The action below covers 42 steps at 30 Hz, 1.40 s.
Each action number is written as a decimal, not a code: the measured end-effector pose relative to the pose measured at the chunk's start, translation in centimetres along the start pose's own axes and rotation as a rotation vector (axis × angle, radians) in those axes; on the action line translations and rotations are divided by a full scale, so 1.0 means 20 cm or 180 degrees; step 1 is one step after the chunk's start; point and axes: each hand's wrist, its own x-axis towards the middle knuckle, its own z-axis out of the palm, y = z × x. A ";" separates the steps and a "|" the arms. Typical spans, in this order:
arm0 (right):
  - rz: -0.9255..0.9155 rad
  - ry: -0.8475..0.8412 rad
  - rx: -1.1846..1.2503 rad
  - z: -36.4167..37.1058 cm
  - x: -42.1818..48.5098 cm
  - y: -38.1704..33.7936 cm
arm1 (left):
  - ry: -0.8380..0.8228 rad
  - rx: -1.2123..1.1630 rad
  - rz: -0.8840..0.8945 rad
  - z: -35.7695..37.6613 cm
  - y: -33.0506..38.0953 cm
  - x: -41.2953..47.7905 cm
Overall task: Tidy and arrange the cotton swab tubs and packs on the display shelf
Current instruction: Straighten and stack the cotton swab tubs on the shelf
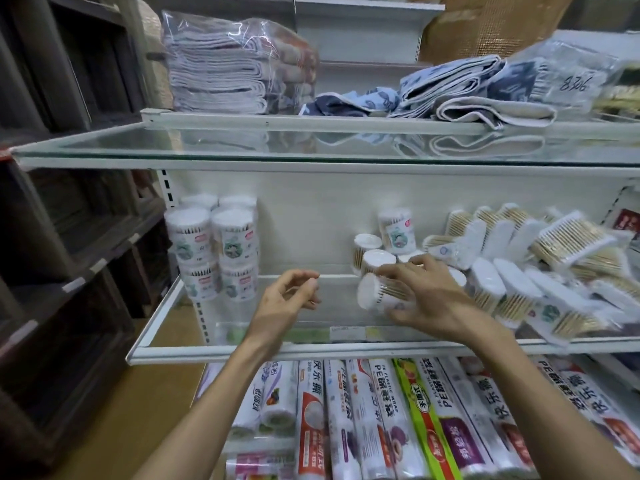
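Observation:
On the middle glass shelf, my right hand grips a cotton swab tub that lies on its side, white lid toward the left. My left hand hovers just left of it over bare glass, fingers loosely curled and holding nothing. Stacked upright tubs stand at the shelf's left end. Behind my right hand lie two more tipped tubs, and one upright tub stands at the back. A loose heap of flat swab packs covers the right part of the shelf.
Above, a glass shelf carries bagged folded towels and loose blue cloths. Below lie several boxed rolls of plastic wrap. Dark wooden crates stand at the left. Bare glass lies between the stacked tubs and my hands.

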 end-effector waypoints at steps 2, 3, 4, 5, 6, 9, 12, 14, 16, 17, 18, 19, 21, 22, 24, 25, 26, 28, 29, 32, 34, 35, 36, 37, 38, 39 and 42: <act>0.0079 0.0062 0.1201 0.03 0.02 -0.08 | -0.0150 0.0059 -0.0035 0.00 0.02 -0.01; 0.0107 0.0096 0.1659 0.04 0.03 -0.13 | -0.0257 0.0097 -0.0058 0.00 0.03 -0.01; 0.0189 0.0103 0.2038 0.06 0.04 -0.18 | -0.0380 0.0108 -0.0077 0.01 0.04 -0.02; 0.0291 0.0053 0.2373 0.07 0.05 -0.23 | -0.0484 0.0084 -0.0107 0.01 0.04 -0.02; 0.0371 -0.0016 0.2694 0.09 0.06 -0.27 | -0.0532 0.0046 -0.0141 0.01 0.04 -0.02; 0.0435 -0.0218 0.3490 0.13 0.07 -0.33 | -0.0301 -0.0132 -0.0180 0.00 0.02 -0.02; 0.0499 -0.0051 0.3666 0.14 0.07 -0.33 | -0.0021 -0.0412 -0.0255 0.00 0.00 0.00; 0.0445 0.0542 0.3145 0.13 0.10 -0.29 | 0.0016 -0.0560 -0.0333 0.00 -0.01 0.01; 0.0341 0.1230 0.2630 0.10 0.14 -0.22 | -0.0023 -0.0630 -0.0383 -0.01 -0.02 0.02; 0.0351 0.1522 0.2253 0.08 0.18 -0.18 | -0.0043 -0.0664 -0.0386 -0.01 -0.02 0.02; 0.0408 0.1699 0.1805 0.06 0.22 -0.13 | -0.0056 -0.0702 -0.0378 0.00 -0.02 0.02; 0.0508 0.1715 0.1366 0.05 0.27 -0.09 | -0.0058 -0.0742 -0.0365 0.00 -0.02 0.02; 0.0806 0.1488 0.0771 0.01 0.35 -0.02 | -0.0066 -0.0808 -0.0342 0.00 -0.02 0.02; 0.0945 0.1378 0.0636 0.00 0.38 0.00 | -0.0077 -0.0826 -0.0337 0.00 -0.02 0.02; 0.1064 0.1255 0.0544 -0.02 0.43 0.03 | -0.0094 -0.0820 -0.0321 0.00 -0.02 0.02; 0.1082 0.1200 0.0596 -0.02 0.45 0.04 | -0.0103 -0.0814 -0.0315 0.00 -0.02 0.02; 0.1115 0.1111 0.0726 -0.03 0.46 0.05 | -0.0110 -0.0810 -0.0312 0.00 -0.02 0.02; 0.1241 0.0859 0.1060 -0.03 0.48 0.07 | -0.0118 -0.0792 -0.0312 0.00 -0.02 0.02; 0.1280 0.0738 0.1125 -0.04 0.49 0.07 | -0.0118 -0.0781 -0.0313 0.00 -0.02 0.02; 0.1169 0.0769 0.1205 -0.06 0.48 0.06 | -0.0111 -0.0761 -0.0326 -0.01 0.00 0.01; 0.1049 0.1038 0.1598 -0.08 0.45 0.02 | -0.0112 -0.0757 -0.0338 -0.01 0.01 0.00; 0.0973 0.1170 0.1847 -0.10 0.43 0.00 | -0.0116 -0.0762 -0.0343 -0.01 0.01 0.00; 0.0889 0.1293 0.2125 -0.10 0.40 -0.02 | -0.0116 -0.0790 -0.0356 -0.01 0.02 0.00; 0.0853 0.1387 0.2456 -0.11 0.38 -0.05 | -0.0111 -0.0841 -0.0373 0.00 0.03 0.00; 0.0845 0.1440 0.2855 -0.12 0.36 -0.08 | -0.0107 -0.0912 -0.0389 0.00 0.03 -0.01; 0.0871 0.1417 0.3310 -0.14 0.35 -0.11 | -0.0100 -0.0984 -0.0399 0.00 0.04 0.00; 0.0996 0.1010 0.5014 -0.12 0.32 -0.18 | -0.0061 -0.1164 -0.0411 0.00 0.04 0.00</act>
